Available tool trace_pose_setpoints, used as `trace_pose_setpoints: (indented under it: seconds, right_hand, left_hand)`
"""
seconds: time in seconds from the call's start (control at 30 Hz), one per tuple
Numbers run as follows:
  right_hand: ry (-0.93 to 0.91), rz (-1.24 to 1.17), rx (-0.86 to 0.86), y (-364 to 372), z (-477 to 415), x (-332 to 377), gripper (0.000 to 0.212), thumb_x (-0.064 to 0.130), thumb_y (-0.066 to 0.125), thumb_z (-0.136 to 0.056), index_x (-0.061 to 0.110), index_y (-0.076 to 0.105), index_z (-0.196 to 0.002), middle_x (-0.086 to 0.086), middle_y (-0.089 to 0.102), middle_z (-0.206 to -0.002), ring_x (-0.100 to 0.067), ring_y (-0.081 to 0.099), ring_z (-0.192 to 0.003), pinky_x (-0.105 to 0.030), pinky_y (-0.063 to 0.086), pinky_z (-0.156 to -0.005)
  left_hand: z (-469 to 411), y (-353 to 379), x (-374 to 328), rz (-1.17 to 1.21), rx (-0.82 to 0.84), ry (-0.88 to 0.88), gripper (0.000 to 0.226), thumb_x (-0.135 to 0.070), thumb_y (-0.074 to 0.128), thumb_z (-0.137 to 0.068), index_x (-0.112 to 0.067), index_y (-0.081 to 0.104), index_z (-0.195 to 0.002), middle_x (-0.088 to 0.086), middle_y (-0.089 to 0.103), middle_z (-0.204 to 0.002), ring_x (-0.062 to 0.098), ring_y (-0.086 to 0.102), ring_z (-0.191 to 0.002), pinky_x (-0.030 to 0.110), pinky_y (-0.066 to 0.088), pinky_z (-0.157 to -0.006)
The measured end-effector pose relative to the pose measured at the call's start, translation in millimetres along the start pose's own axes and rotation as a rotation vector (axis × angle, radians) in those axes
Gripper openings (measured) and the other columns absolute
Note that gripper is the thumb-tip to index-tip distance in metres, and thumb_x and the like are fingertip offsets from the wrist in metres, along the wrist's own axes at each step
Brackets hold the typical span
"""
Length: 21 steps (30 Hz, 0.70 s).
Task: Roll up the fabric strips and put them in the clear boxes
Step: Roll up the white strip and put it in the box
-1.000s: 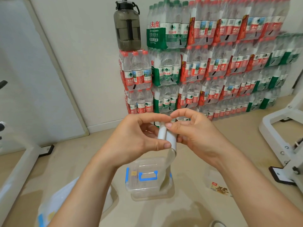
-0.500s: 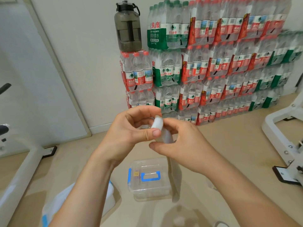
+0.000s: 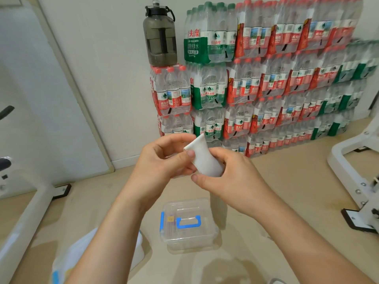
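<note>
A white strip (image 3: 207, 158) is held in the air above the box (image 3: 187, 224), pinched between both hands. The left hand (image 3: 162, 160) is closed on the strip's upper end, thumb pressed against its edge; the right hand (image 3: 231, 175) is wrapped round the middle, thumb underneath. A loose tail is seen hanging down past the box's right side, so the rolling is judged only partly done.

The box sits on the floor with its lid on and the blue handle (image 3: 188, 222) lying flat; whether anything is already inside cannot be told. Opening it and placing the roll are judged still to come. A second container (image 3: 82, 251), left of the box, is largely hidden by the left forearm.

Bare floor lies in front of and right of the box; the bottle packs (image 3: 266, 89) behind it stand well apart.
</note>
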State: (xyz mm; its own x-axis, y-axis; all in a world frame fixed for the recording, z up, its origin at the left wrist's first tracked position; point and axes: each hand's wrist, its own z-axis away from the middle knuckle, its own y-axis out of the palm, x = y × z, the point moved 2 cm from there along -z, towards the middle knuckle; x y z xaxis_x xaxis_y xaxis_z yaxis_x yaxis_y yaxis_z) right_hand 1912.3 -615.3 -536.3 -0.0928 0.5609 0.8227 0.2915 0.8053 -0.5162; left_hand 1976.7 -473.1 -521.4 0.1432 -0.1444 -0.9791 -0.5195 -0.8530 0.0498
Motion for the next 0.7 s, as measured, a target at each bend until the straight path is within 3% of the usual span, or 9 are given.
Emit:
trace_pose_setpoints:
  seconds: [0.13, 0.2, 0.27, 0.37, 0.47, 0.53, 0.6, 0.63, 0.7]
  right_hand:
    - [-0.039, -0.048, 0.148, -3.9, -0.4, 2.7, 0.014, 0.028, 0.067, -0.073, 0.020, 0.067, -0.085, -0.003, 0.060, -0.069, -0.020, 0.054, -0.063, -0.040, 0.046, -0.059]
    - [-0.036, -0.038, 0.217, -4.9, 0.6, 0.7, 0.013, 0.023, 0.064, -0.074, 0.018, 0.066, -0.087, 0.002, 0.052, -0.063, -0.015, 0.048, -0.060, -0.036, 0.041, -0.057]
    - [-0.028, -0.050, 0.261, -5.4, 1.2, 0.3, 0.010, 0.017, 0.062, -0.077, 0.017, 0.065, -0.087, 0.011, 0.041, -0.056, -0.008, 0.038, -0.056, -0.024, 0.033, -0.055]
    - [-0.012, -0.110, 0.334, -4.3, 3.9, 4.0, 0.011, 0.018, 0.059, -0.074, 0.013, 0.052, -0.067, 0.003, 0.032, -0.063, -0.013, 0.031, -0.062, -0.032, 0.026, -0.061]
    - [0.045, -0.198, 0.386, -3.1, 5.1, 5.4, 0.005, 0.021, 0.053, -0.065, 0.020, 0.058, -0.064, 0.000, 0.047, -0.067, -0.013, 0.042, -0.066, -0.031, 0.034, -0.066]
    - [0.081, -0.342, 0.438, -4.2, 5.7, 2.8, 0.027, 0.019, 0.050, -0.063, 0.022, 0.070, -0.080, 0.009, 0.063, -0.074, -0.005, 0.053, -0.073, -0.025, 0.041, -0.071]
    - [0.093, -0.442, 0.469, -5.0, 5.3, -2.0, 0.037, 0.017, 0.046, -0.062, 0.012, 0.071, -0.088, 0.003, 0.071, -0.085, -0.008, 0.059, -0.082, -0.023, 0.045, -0.076]
    - [0.096, -0.468, 0.468, -4.6, 4.3, -4.1, 0.037, 0.017, 0.044, -0.063, 0.009, 0.071, -0.089, -0.003, 0.073, -0.091, -0.011, 0.063, -0.086, -0.025, 0.049, -0.078]
    - [0.094, -0.466, 0.416, -2.6, 3.3, -5.1, 0.041, 0.024, 0.047, -0.071, 0.000, 0.068, -0.096, -0.016, 0.070, -0.098, -0.020, 0.064, -0.088, -0.041, 0.054, -0.086]
  left_hand:
    - [1.2, -0.3, -1.4, 0.054, 0.154, -0.033, 0.051, -0.002, 0.074, -0.067, -0.019, 0.067, -0.115, 0.020, 0.058, -0.108, 0.030, 0.063, -0.085, 0.031, 0.056, -0.073]
    - [1.8, -0.2, -0.9, 0.001, 0.179, -0.026, 0.047, -0.009, 0.081, -0.061, -0.020, 0.071, -0.105, 0.020, 0.063, -0.100, 0.028, 0.063, -0.084, 0.031, 0.056, -0.074]
    - [1.4, -0.2, -2.1, -0.045, 0.136, 0.011, 0.036, -0.020, 0.082, -0.054, -0.023, 0.073, -0.089, 0.008, 0.066, -0.086, 0.020, 0.061, -0.078, 0.026, 0.053, -0.070]
    - [0.0, 2.2, -4.1, -0.126, 0.085, 0.082, 0.030, -0.024, 0.083, -0.054, -0.027, 0.068, -0.080, 0.001, 0.065, -0.089, 0.015, 0.059, -0.083, 0.027, 0.052, -0.073]
    - [-0.3, 5.3, -3.3, -0.070, 0.077, 0.057, 0.024, -0.010, 0.082, -0.060, -0.018, 0.066, -0.076, 0.003, 0.065, -0.072, 0.016, 0.059, -0.062, 0.025, 0.051, -0.058]
    - [-0.7, 4.2, -3.7, 0.002, 0.041, 0.010, 0.017, -0.008, 0.078, -0.062, -0.014, 0.071, -0.076, 0.004, 0.062, -0.065, 0.018, 0.056, -0.054, 0.025, 0.047, -0.052]
    - [-0.5, 1.9, -4.8, 0.007, 0.001, -0.010, 0.020, -0.010, 0.085, -0.058, -0.013, 0.074, -0.074, 0.007, 0.060, -0.066, 0.020, 0.055, -0.055, 0.025, 0.046, -0.052]
    - [0.4, 2.2, -5.9, -0.005, -0.007, -0.009, 0.019, -0.013, 0.084, -0.056, -0.012, 0.074, -0.071, 0.008, 0.059, -0.065, 0.020, 0.055, -0.055, 0.025, 0.046, -0.052]
    - [2.2, 5.7, -8.9, -0.039, -0.009, 0.016, 0.009, -0.013, 0.077, -0.061, -0.012, 0.071, -0.068, 0.005, 0.057, -0.061, 0.015, 0.053, -0.055, 0.021, 0.046, -0.051]
